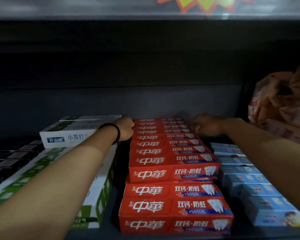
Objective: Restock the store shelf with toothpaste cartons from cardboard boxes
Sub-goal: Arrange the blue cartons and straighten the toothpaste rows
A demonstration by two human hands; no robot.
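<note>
I see red toothpaste cartons [173, 160] in row at shelf [111, 104] centre, running near to far, upper layer stacked on lower. Left hand [125, 129], black band [113, 132] at wrist, fingers curled, against left side of far cartons; grip I cannot tell. Right hand [206, 124] at right side of far cartons, fingers blurred, state I cannot tell. Green-white cartons [68, 135] left, under left forearm. Blue cartons [249, 181] right. Plastic bag [282, 101] far right.

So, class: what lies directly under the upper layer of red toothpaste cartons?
More red cartons of the same design show at the front, beneath the upper layer. Further back, that layer covers whatever lies below.
</note>
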